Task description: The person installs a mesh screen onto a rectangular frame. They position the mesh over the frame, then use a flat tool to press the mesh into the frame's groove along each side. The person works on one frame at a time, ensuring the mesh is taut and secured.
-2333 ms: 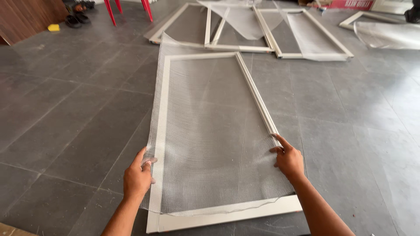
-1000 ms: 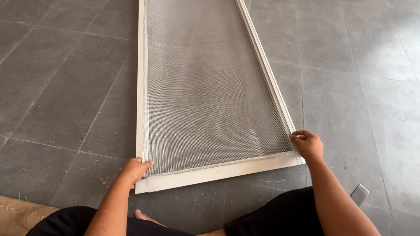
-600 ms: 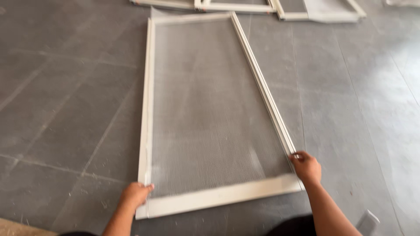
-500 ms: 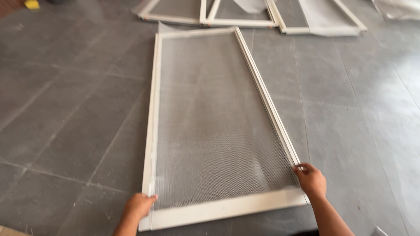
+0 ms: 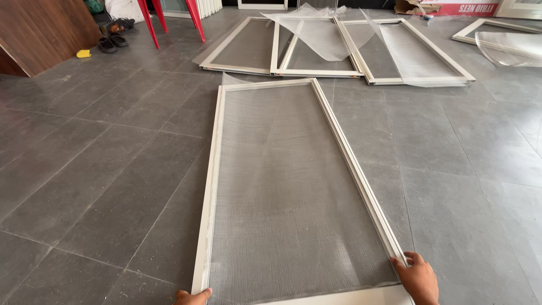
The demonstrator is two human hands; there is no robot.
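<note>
A tall white window frame [image 5: 213, 186] lies flat on the grey tile floor, with grey mesh [image 5: 288, 192] spread over it. My left hand [image 5: 192, 296] presses the mesh at the frame's near left corner; only its fingertips show at the picture's bottom edge. My right hand [image 5: 419, 277] rests on the near right corner, fingers pinning the mesh edge against the right rail. Neither hand lifts anything.
Several more white frames [image 5: 316, 53] with loose mesh and clear film lie on the floor at the back, one more at the far right [image 5: 497, 39]. Red chair legs [image 5: 169, 20], shoes [image 5: 113, 39] and a brown wooden panel [image 5: 39, 34] stand at the back left.
The view has tilted up from the near frame end to show the whole frame and the back of the room. Both hands stay at the near corners, now at the picture's bottom edge.
</note>
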